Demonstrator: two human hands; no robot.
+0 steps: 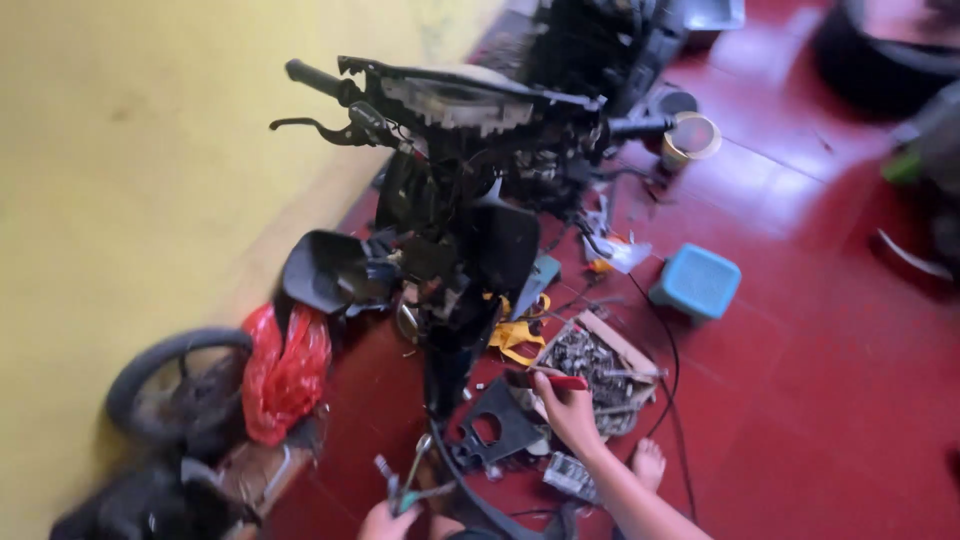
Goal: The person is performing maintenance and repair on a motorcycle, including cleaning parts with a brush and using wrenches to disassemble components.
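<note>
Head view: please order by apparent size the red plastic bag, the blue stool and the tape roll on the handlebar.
1. red plastic bag
2. blue stool
3. tape roll

The tape roll lies farther from the camera, so its true size is less sure.

A red-handled tool (556, 380) is sitting in the right hand (568, 412), its handle poking out level past the curled fingers (553, 393) toward the left; its working end is too blurred to make out. Just beyond those fingers, a shallow cardboard box (600, 368) full of grey metal parts is lying on the floor. The left hand (385, 522) is gripping a slim metal tool (412, 470) with a teal handle, which is rising upright from between the fingers, its rounded tip leaning slightly right above them.
</note>
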